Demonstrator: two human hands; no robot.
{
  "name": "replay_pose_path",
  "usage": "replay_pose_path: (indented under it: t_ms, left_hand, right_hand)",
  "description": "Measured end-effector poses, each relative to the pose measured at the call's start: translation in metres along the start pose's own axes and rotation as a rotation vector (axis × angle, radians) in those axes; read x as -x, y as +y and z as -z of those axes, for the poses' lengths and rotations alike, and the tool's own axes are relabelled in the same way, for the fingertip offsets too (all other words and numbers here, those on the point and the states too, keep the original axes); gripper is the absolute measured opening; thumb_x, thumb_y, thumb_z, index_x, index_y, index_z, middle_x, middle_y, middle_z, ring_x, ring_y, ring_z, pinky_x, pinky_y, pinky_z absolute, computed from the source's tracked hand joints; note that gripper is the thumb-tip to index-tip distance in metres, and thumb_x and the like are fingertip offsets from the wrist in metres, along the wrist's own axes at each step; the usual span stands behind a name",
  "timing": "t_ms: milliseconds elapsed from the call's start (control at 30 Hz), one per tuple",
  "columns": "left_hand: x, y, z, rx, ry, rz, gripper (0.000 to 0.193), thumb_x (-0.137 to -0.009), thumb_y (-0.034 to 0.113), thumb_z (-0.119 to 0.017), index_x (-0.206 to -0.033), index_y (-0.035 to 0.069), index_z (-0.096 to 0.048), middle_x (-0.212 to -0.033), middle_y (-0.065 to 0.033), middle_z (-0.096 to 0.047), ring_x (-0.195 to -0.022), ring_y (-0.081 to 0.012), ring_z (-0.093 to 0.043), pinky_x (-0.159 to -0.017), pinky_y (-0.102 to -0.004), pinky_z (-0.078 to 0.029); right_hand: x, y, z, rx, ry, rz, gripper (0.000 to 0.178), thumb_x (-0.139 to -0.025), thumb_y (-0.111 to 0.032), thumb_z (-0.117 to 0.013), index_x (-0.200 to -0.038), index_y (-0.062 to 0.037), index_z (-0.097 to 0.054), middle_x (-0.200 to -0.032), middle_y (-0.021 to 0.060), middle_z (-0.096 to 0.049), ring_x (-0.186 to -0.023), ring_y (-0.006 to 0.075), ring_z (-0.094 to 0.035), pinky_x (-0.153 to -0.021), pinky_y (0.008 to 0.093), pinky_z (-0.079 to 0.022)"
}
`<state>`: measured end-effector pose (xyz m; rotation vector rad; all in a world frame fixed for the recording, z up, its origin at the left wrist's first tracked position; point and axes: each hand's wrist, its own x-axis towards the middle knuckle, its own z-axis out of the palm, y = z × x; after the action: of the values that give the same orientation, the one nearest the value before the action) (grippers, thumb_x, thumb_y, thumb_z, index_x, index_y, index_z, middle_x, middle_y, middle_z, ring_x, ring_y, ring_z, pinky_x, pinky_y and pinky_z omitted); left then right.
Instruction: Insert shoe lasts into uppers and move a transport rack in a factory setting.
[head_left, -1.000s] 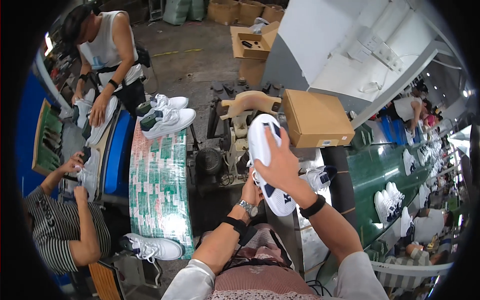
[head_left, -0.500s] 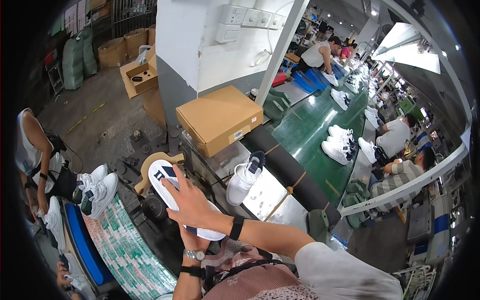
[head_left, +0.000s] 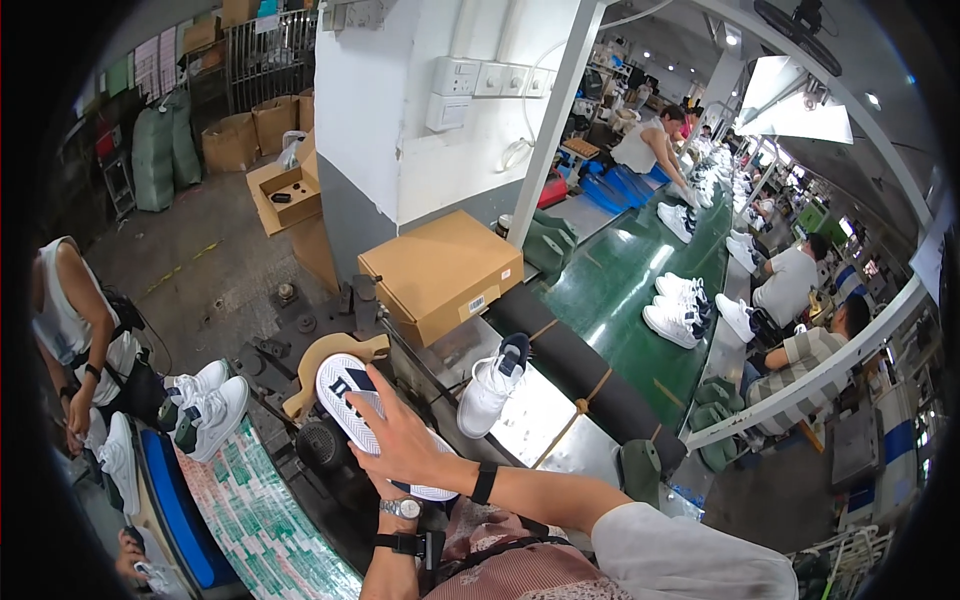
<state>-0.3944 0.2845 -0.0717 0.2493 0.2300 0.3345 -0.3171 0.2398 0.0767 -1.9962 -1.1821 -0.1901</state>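
Note:
A white sneaker with a patterned white-and-navy sole [head_left: 343, 392] is turned sole up in front of me. My right hand [head_left: 405, 440] lies across its middle from above, fingers and thumb gripping it. Under the shoe, my left hand [head_left: 384, 487] supports it from below; its fingers are mostly hidden. Just beyond the shoe's toe is a tan curved wooden piece [head_left: 312, 372] on dark machinery. To the right of my hands, another white sneaker [head_left: 490, 388] with a navy collar stands on a metal surface.
A closed cardboard box [head_left: 440, 275] sits ahead beside the pillar [head_left: 365, 130]. A green conveyor belt [head_left: 610, 285] carries white sneakers along a line of co-workers. At left, sneakers [head_left: 213, 415] rest on a taped curved surface [head_left: 255, 500], near another person [head_left: 75, 330]. A white metal frame [head_left: 560, 120] rises at right.
My view has shifted, so most nearby things sit lower in the picture. Both hands still hold the upturned sneaker. A co-worker at the far belt has reached farther forward.

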Motion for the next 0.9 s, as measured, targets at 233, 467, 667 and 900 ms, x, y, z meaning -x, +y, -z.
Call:
replay_pose_path:
  t_ms: [233, 467, 667, 900]
  left_hand:
    - [0.038, 0.010, 0.004, -0.089, 0.021, 0.087, 0.074, -0.099, 0.064, -0.034, -0.148, 0.009, -0.039, -0.146, -0.0101, -0.048, -0.131, -0.0284, -0.047, -0.110, -0.0405, -0.038]
    - [0.153, 0.102, 0.060, -0.791, 0.126, 0.354, 0.069, -0.087, 0.032, -0.066, -0.141, -0.003, -0.040, -0.134, -0.0175, -0.052, -0.120, -0.0286, -0.054, -0.104, -0.0424, -0.043]
    - [0.196, 0.140, 0.066, -1.243, 0.478, 0.732, 0.041, -0.092, 0.026, -0.064, -0.117, -0.006, -0.062, -0.109, -0.0158, -0.063, -0.088, -0.0200, -0.055, -0.084, -0.0353, -0.047]
    - [0.060, -0.012, 0.020, -1.272, -0.116, 0.253, 0.069, -0.076, 0.006, -0.079, -0.137, -0.001, -0.046, -0.129, -0.0172, -0.059, -0.116, -0.0252, -0.059, -0.099, -0.0402, -0.050]
  right_hand:
    - [0.061, 0.010, 0.031, -0.628, 0.057, -0.308, 0.080, -0.089, -0.027, -0.068, -0.152, -0.0034, -0.025, -0.152, 0.0193, -0.035, -0.134, 0.0331, -0.047, -0.106, 0.0442, -0.042]
    - [0.024, 0.072, -0.058, -1.967, -0.282, -0.894, 0.088, -0.091, -0.066, -0.056, -0.152, -0.0081, -0.031, -0.133, 0.0181, -0.056, -0.120, 0.0292, -0.055, -0.097, 0.0413, -0.049]
    - [0.010, 0.039, -0.036, -1.630, -0.335, -0.762, 0.105, -0.082, -0.041, -0.071, -0.159, -0.0079, -0.008, -0.152, 0.0197, -0.035, -0.136, 0.0273, -0.040, -0.110, 0.0379, -0.037]
    - [0.110, 0.078, 0.167, -0.771, 0.096, -0.502, 0.121, -0.067, -0.022, -0.081, -0.156, 0.0033, -0.003, -0.156, 0.0295, -0.026, -0.145, 0.0394, -0.030, -0.118, 0.0408, -0.026]
